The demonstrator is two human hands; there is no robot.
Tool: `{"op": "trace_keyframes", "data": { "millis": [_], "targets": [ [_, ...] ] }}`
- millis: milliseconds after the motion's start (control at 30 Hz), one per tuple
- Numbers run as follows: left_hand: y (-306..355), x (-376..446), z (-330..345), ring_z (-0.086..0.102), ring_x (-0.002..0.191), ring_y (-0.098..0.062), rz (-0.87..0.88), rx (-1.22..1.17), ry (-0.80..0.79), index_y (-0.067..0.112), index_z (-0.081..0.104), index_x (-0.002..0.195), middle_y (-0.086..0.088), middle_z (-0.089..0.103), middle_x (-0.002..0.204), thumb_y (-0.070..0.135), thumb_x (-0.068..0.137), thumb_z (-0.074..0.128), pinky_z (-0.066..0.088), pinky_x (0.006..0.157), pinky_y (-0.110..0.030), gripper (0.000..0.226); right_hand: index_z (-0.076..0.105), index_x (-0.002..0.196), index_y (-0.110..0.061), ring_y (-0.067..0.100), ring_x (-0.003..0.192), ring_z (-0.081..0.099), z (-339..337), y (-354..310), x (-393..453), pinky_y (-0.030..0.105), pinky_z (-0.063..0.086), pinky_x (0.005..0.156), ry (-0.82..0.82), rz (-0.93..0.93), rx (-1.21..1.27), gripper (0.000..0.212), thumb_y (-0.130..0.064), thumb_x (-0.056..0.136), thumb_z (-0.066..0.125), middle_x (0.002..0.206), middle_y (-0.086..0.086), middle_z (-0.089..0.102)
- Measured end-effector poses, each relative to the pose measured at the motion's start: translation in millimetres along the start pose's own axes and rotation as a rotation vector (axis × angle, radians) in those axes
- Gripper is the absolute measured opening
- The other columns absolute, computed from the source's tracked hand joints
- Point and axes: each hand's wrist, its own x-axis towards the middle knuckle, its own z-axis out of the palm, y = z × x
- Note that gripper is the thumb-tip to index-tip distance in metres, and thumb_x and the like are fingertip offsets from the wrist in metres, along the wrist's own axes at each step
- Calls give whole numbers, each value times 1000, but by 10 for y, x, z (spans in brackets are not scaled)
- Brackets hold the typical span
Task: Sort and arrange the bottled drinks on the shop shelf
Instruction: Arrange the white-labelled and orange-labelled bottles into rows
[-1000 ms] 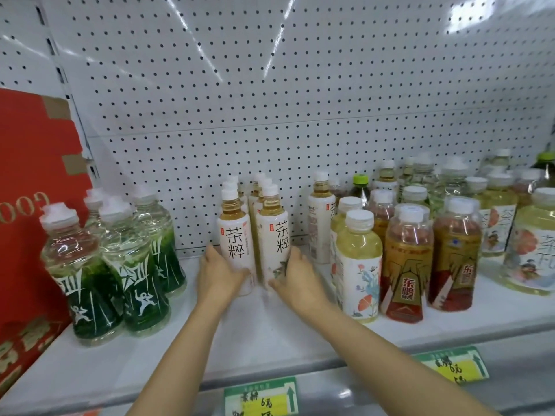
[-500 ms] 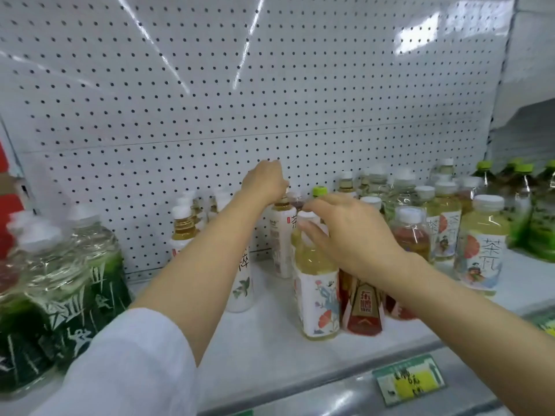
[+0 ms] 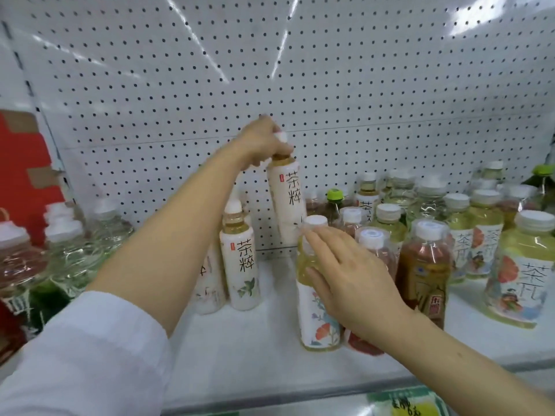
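Bottle (image 3: 286,202) aloft, drinks (image 3: 426,259) crowding right.

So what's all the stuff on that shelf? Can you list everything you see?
Lifted tea bottle: one, white label, held up by its cap, off the shelf.
Standing white tea bottles: at least two, white labels, left of the lifted one.
Flower-label bottle: one, yellow drink, front middle.
Brown tea bottle: one, reddish brown, right of it.
Yellow-green tea bottles: several, far right.
Green-capped bottle: one, at the back.
Clear bottles with green labels: a few, left side.
Red box: one, far left.
Pegboard: white, behind everything.
Shelf: white.
Price tag: green and yellow, shelf edge.
Left hand: gripping the lifted bottle's cap.
Right hand: resting on the flower-label bottle.
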Motion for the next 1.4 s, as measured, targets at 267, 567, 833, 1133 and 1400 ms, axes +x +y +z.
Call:
{"op": "trace_keyframes", "data": {
  "millis": [267,567,833,1133,1400],
  "targets": [
    [-18,-814,-795,73,93,-20,159,-297,336,10,65,115,-11,68,114,3,91,66,62,78,-35,25,52,135,3,36,122,55,129,-10,-56,46,49,99,-3,15,9,54,-30,95,38,130,20,58],
    [-710,-1456,-706,74,97,-21,6,-187,167,12,65,116,-6,68,118,-5,94,59,58,89,-34,29,46,139,3,35,130,49,147,-9,-90,45,43,106,24,-3,21,56,-31,96,42,138,20,52],
    [-1352,-1455,-514,68,106,-17,-41,-177,32,19,68,113,5,67,119,1,92,64,50,86,-21,28,42,142,0,33,135,42,107,-58,-101,45,41,109,-46,43,-4,70,-37,88,66,143,16,47],
    [-1491,-1582,-446,71,87,1,32,-291,65,12,66,113,0,67,117,-3,95,57,51,65,-5,25,28,152,-6,28,145,30,-106,-53,-134,41,13,123,-200,21,-110,93,-46,80,72,154,11,36],
    [-1352,-1666,-297,66,94,-2,22,-51,129,22,61,124,1,60,128,12,97,59,51,84,-26,28,28,153,-6,28,146,29,-266,-4,-185,40,12,123,-261,-11,-171,86,-32,83,71,156,13,35]
  ]
}}
